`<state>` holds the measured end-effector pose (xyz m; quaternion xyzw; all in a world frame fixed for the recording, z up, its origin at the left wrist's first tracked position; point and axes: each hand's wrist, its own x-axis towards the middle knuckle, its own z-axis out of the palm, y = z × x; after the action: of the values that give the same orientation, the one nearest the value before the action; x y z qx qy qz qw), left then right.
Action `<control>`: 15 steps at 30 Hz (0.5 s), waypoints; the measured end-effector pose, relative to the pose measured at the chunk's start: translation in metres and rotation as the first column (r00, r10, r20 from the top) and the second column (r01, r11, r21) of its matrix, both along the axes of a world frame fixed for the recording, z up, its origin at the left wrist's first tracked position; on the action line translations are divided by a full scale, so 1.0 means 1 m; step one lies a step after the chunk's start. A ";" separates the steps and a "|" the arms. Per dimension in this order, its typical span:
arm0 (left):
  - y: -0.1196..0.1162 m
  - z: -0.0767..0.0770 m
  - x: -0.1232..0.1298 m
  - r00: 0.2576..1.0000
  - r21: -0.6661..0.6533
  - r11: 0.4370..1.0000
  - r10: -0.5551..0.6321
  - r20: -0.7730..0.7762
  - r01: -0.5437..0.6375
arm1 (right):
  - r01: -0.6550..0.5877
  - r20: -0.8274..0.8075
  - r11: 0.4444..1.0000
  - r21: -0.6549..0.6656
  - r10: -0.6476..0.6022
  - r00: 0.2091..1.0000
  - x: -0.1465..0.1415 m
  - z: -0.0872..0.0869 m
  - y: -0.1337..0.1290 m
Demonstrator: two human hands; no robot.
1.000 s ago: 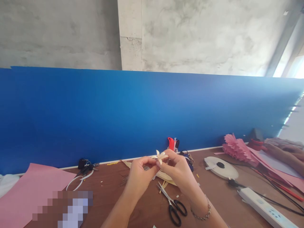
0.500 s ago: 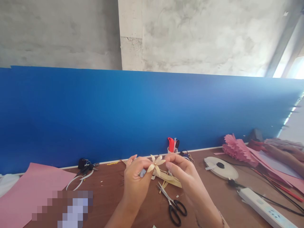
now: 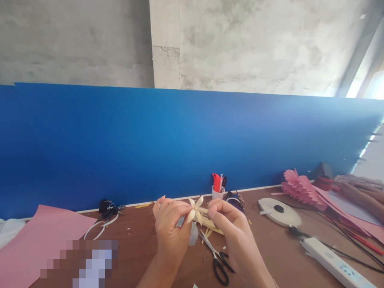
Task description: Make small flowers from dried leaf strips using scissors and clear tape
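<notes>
A small cream-coloured flower [image 3: 196, 209] with narrow pointed petals and a small centre is held up above the brown table. My left hand [image 3: 174, 222] pinches it at its left side between thumb and forefinger. On the other side, the thumb and forefinger of my right hand [image 3: 232, 222] are closed on a petal-like piece at the flower's right. Beneath the hands lie pale strips [image 3: 211, 225], partly covered, and a crumpled translucent piece [image 3: 193, 234]. Scissors [image 3: 220, 260] with black handles rest on the table just below, blades pointing up toward the flower.
A white cup [image 3: 218, 193] with a red-handled tool and pens stands by the blue partition [image 3: 192, 140]. Pink paper [image 3: 48, 236] lies left, near keys and a cord [image 3: 109, 212]. Rightward are a round white disc [image 3: 280, 212], a power strip [image 3: 333, 260], pleated pink paper [image 3: 303, 190] and another person's arm [image 3: 360, 198].
My right fingers have come down and inward onto the flower's right side, where they were apart from it. The flower has turned slightly, and the cup shows more fully.
</notes>
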<state>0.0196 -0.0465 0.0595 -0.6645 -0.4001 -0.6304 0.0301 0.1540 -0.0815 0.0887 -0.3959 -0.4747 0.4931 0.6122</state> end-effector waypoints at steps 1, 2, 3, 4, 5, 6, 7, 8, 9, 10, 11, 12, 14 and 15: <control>0.000 0.000 -0.001 1.000 0.004 1.000 -0.005 -0.004 0.005 | -0.021 0.001 1.000 -0.005 0.021 1.000 0.001 0.000 0.001; 0.000 0.000 -0.002 1.000 0.004 1.000 -0.012 -0.007 0.012 | -0.037 0.011 0.999 -0.011 0.037 0.999 0.003 0.001 0.002; 0.000 0.000 -0.003 1.000 0.003 1.000 -0.020 -0.014 0.020 | -0.042 0.030 0.999 -0.016 0.042 0.999 0.004 0.002 0.003; 0.000 0.001 -0.004 0.999 0.001 1.000 -0.028 -0.026 0.028 | -0.027 0.055 0.999 -0.018 0.028 0.998 0.006 0.003 0.004; 0.000 0.001 -0.005 0.999 0.000 0.999 -0.033 -0.038 0.033 | -0.002 0.084 1.000 -0.017 0.004 0.996 0.007 0.005 0.005; 0.000 0.002 -0.005 0.998 0.001 0.999 -0.035 -0.054 0.035 | 0.020 0.113 1.000 -0.011 -0.019 0.993 0.008 0.007 0.007; 0.000 0.003 -0.006 0.997 0.009 0.999 -0.036 -0.070 0.037 | 0.024 0.135 1.000 -0.001 -0.024 0.991 0.009 0.008 0.008; 0.000 0.003 -0.006 0.996 0.021 0.999 -0.037 -0.086 0.039 | 0.003 0.144 1.000 0.013 -0.005 0.990 0.009 0.011 0.009; 0.000 0.003 -0.006 0.994 0.032 0.999 -0.039 -0.103 0.043 | -0.038 0.140 0.999 0.021 0.035 0.990 0.008 0.013 0.009; 0.000 0.003 -0.006 0.992 0.038 0.998 -0.044 -0.119 0.049 | -0.089 0.125 0.996 0.022 0.086 0.988 0.007 0.015 0.010; 0.000 0.003 -0.006 0.989 0.040 0.998 -0.050 -0.138 0.056 | -0.135 0.103 0.991 0.019 0.133 0.986 0.006 0.017 0.011; 0.000 0.002 -0.007 0.986 0.036 0.997 -0.059 -0.158 0.065 | -0.166 0.078 0.986 0.013 0.165 0.983 0.005 0.019 0.011; 0.001 0.000 -0.007 0.978 0.023 0.996 -0.084 -0.189 0.090 | -0.180 0.050 0.984 0.000 0.179 0.983 0.004 0.022 0.012; 0.001 -0.001 -0.008 0.976 0.022 0.994 -0.099 -0.193 0.105 | -0.176 0.052 0.984 -0.005 0.176 0.983 0.004 0.023 0.012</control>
<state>0.0117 -0.0453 0.0590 -0.7413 -0.3503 -0.5706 0.0468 0.1585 -0.0694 0.1118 -0.3654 -0.5233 0.5349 0.5536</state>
